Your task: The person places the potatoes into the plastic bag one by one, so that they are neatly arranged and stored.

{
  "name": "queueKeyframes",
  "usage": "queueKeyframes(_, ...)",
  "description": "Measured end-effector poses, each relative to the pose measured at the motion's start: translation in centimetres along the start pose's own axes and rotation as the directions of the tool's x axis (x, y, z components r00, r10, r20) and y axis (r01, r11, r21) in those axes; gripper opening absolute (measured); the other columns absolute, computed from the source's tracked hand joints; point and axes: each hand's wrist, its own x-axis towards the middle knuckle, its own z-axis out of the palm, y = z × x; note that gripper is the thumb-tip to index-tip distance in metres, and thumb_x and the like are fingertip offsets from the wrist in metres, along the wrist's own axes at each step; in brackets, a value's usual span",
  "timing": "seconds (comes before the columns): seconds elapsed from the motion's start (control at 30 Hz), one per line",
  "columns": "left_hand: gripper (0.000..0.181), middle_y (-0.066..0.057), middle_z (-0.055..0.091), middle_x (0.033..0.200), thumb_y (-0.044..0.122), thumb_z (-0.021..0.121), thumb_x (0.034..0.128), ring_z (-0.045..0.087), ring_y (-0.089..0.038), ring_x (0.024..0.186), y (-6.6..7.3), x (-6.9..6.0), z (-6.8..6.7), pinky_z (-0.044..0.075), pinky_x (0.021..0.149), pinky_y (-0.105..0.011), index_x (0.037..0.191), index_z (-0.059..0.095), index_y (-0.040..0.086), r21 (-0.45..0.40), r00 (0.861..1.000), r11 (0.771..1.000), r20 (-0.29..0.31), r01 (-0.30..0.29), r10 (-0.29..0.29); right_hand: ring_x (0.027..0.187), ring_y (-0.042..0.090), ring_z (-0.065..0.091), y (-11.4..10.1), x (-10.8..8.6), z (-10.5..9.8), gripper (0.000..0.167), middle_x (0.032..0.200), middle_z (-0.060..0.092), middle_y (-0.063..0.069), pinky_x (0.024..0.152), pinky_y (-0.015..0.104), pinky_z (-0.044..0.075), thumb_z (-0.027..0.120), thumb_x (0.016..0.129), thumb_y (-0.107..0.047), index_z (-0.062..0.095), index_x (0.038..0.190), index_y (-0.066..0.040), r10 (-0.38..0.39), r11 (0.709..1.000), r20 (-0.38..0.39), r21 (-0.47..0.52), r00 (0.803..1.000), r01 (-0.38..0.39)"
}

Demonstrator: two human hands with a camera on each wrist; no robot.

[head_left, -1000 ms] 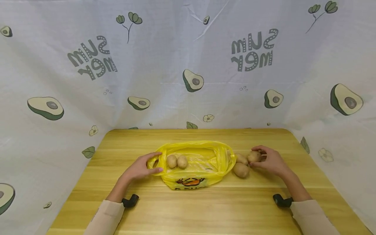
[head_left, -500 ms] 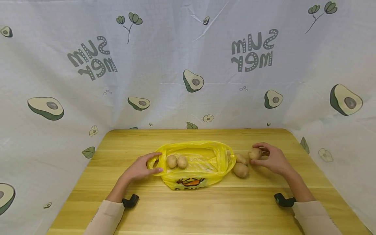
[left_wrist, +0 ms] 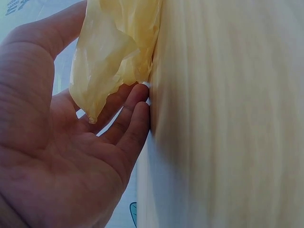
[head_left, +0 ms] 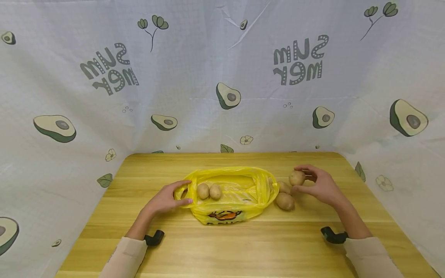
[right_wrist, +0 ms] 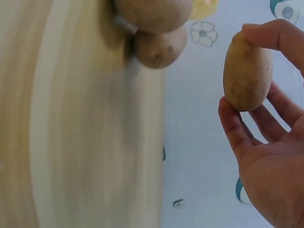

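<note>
A yellow plastic bag (head_left: 240, 217) lies with its mouth spread, and two potatoes (head_left: 215, 191) sit inside at its left. At the bag's left handle, my left hand (head_left: 165, 199) grips the rim, thumb and fingertips over it; in the left wrist view the crumpled plastic hangs between thumb and fingers. My right hand (head_left: 323, 187) pinches a potato (head_left: 297, 178) between thumb and fingers; the right wrist view shows this potato (right_wrist: 248, 72) held off the tabletop. Just right of the bag rest loose potatoes (head_left: 285, 201), one partly behind another and perhaps more hidden by the bag's handle.
The wooden table (head_left: 229, 251) stretches in front of the bag and to both sides. A white cloth (head_left: 194, 77) printed with avocados hangs behind and around it. A black wrist camera (head_left: 333, 235) is on the right wrist, another (head_left: 154, 237) on the left.
The right hand has lifted its potato and shifted it leftward, closer to the bag and over the loose potatoes. The left hand and bag have stayed in place.
</note>
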Motion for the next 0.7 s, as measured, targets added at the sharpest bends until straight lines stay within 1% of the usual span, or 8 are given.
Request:
queueKeyframes(0.07, 0.077, -0.013, 0.050, 0.157, 0.055, 0.077, 0.0880, 0.044, -0.040, 0.147, 0.0, 0.0, 0.0, 0.035, 0.119, -0.062, 0.153, 0.050, 0.023, -0.001, 1.000, 1.000, 0.000, 0.002, -0.002, 0.112, 0.000, 0.058, -0.5, 0.2, 0.1, 0.062, 0.136, 0.063, 0.019, 0.090, 0.002, 0.042, 0.087, 0.085, -0.020, 0.060, 0.138, -0.006, -0.014, 1.000, -0.001, 0.015, 1.000, 0.014)
queueKeyframes(0.1, 0.077, -0.013, 0.050, 0.157, 0.055, 0.077, 0.0879, 0.044, -0.040, 0.147, 0.0, 0.0, 0.0, 0.034, 0.119, -0.062, 0.153, 0.050, 0.023, -0.002, 1.000, 1.000, 0.000, 0.003, -0.003, 0.109, -0.005, 0.055, -0.7, 0.3, 0.2, 0.062, 0.136, 0.063, 0.019, 0.090, 0.002, 0.042, 0.087, 0.084, -0.020, 0.060, 0.138, -0.006, -0.021, 1.000, -0.001, 0.020, 1.000, 0.021)
queueKeyframes(0.17, 0.077, -0.013, 0.050, 0.157, 0.055, 0.077, 0.0880, 0.044, -0.040, 0.147, 0.0, -0.1, 0.0, 0.034, 0.119, -0.062, 0.153, 0.050, 0.023, -0.002, 1.000, 1.000, 0.000, 0.003, -0.003, 0.107, -0.009, 0.053, -1.2, 0.5, 0.4, 0.063, 0.135, 0.063, 0.020, 0.090, 0.003, 0.043, 0.088, 0.084, -0.019, 0.060, 0.138, -0.005, -0.034, 0.999, 0.001, 0.029, 0.999, 0.034)
queueKeyframes(0.4, 0.077, -0.014, 0.050, 0.157, 0.054, 0.077, 0.0884, 0.044, -0.040, 0.146, 0.2, -0.2, -0.1, 0.034, 0.119, -0.062, 0.153, 0.050, 0.022, -0.001, 1.000, 1.000, 0.000, 0.002, -0.002, 0.110, -0.003, 0.056, -2.8, 1.2, 1.1, 0.062, 0.135, 0.064, 0.015, 0.094, 0.005, 0.044, 0.088, 0.083, -0.019, 0.062, 0.138, -0.007, -0.040, 0.996, 0.015, 0.076, 0.999, 0.039)
queueKeyframes(0.57, 0.077, -0.014, 0.049, 0.157, 0.053, 0.077, 0.0886, 0.043, -0.040, 0.147, 0.3, -0.2, -0.1, 0.034, 0.119, -0.062, 0.153, 0.050, 0.021, -0.004, 1.000, 1.000, 0.005, -0.002, 0.002, 0.110, 0.001, 0.058, -3.4, 1.9, 2.0, 0.059, 0.135, 0.065, 0.013, 0.096, 0.010, 0.047, 0.088, 0.083, -0.017, 0.063, 0.136, -0.008, -0.069, 0.992, 0.030, 0.108, 0.997, 0.066)
queueKeyframes(0.7, 0.077, -0.014, 0.049, 0.157, 0.053, 0.076, 0.0889, 0.043, -0.041, 0.147, 0.3, -0.3, -0.2, 0.034, 0.119, -0.063, 0.154, 0.050, 0.020, 0.000, 1.000, 1.000, 0.006, -0.003, 0.003, 0.110, 0.006, 0.059, -4.0, 2.5, 2.9, 0.057, 0.135, 0.065, 0.013, 0.097, 0.012, 0.048, 0.087, 0.084, -0.015, 0.064, 0.136, -0.007, -0.099, 0.984, 0.047, 0.154, 0.994, 0.090)
